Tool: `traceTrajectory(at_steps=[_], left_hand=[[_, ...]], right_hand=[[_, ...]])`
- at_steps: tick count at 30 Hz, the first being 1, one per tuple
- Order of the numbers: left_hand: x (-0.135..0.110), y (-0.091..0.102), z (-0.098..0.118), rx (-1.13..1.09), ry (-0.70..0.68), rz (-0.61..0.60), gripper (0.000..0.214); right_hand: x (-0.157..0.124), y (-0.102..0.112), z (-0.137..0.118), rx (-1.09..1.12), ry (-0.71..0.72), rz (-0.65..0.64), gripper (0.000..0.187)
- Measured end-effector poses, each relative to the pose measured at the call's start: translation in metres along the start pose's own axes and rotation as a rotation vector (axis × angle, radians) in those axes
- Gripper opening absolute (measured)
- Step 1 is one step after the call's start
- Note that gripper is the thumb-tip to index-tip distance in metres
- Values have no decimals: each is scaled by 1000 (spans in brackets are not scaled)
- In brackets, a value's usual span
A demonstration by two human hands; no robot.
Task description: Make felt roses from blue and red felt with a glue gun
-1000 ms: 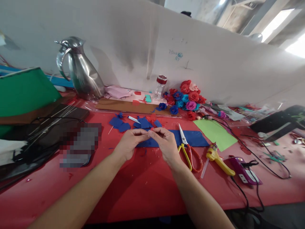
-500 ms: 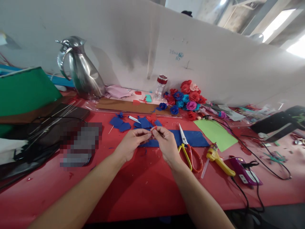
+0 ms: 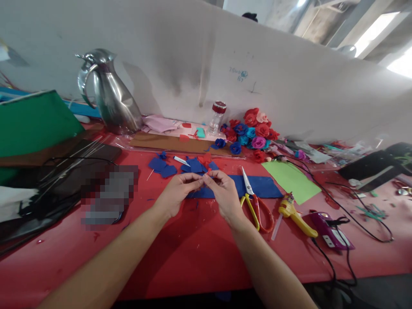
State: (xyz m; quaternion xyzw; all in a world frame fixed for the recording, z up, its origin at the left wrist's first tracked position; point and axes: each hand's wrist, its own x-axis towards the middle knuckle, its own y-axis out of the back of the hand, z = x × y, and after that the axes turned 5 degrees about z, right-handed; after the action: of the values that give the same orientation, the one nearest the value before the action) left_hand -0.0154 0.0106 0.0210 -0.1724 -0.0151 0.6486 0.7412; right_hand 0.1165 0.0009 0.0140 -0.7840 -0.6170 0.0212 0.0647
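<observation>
My left hand [image 3: 178,191] and my right hand [image 3: 225,193] meet fingertip to fingertip over the middle of the table. Both are closed in a pinch on a small piece of red paper [image 3: 209,170], mostly hidden by the fingers. Beneath and behind them lies a dark blue paper strip [image 3: 265,187]. Scissors [image 3: 254,199] with one yellow and one red handle rest partly on it, blades pointing away. Just beyond my fingers are cut blue paper pieces [image 3: 168,171], some red paper scraps [image 3: 205,159] and a white marker-like stick [image 3: 181,161].
A yellow glue gun [image 3: 298,219] and a purple box with a cord [image 3: 331,231] lie right. Green paper [image 3: 294,182] is behind them. Paper flowers [image 3: 254,131], a red-lidded jar [image 3: 217,118] and a steel jug [image 3: 112,94] stand at the back. A pixelated flat object [image 3: 111,195] lies left.
My fingers have shifted slightly around the red paper piece, the right fingertips moving a little. Everything else stays where it was.
</observation>
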Motion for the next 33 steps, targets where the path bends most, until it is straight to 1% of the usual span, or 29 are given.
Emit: traceTrajectory(at_steps=[2,9,13,17,20,25,33], left_hand=[[0,0,0,-2,2,3,23],[2,1,-1,-1,6,9,21],[3,1,-3,19,-4,26,21],[1,-1,0,11,2,25,22],[-1,-2,4,-8,11,27,23],[-2,-2,4,21,4,19,23],[-2,-3,3,3,-5,6,20]], right_hand=[[0,0,0,1,15,7,20],[-1,-1,-3,0,9,-34,15],[0,-1,-2,-13,10,-52,14],[0,-1,-3,-25,8,-73,15],[-1,-1,-3,-12,8,-56,18],[0,-1,-4,-23,31,20,19],[0,-1,-3,-21,29,-4,21]])
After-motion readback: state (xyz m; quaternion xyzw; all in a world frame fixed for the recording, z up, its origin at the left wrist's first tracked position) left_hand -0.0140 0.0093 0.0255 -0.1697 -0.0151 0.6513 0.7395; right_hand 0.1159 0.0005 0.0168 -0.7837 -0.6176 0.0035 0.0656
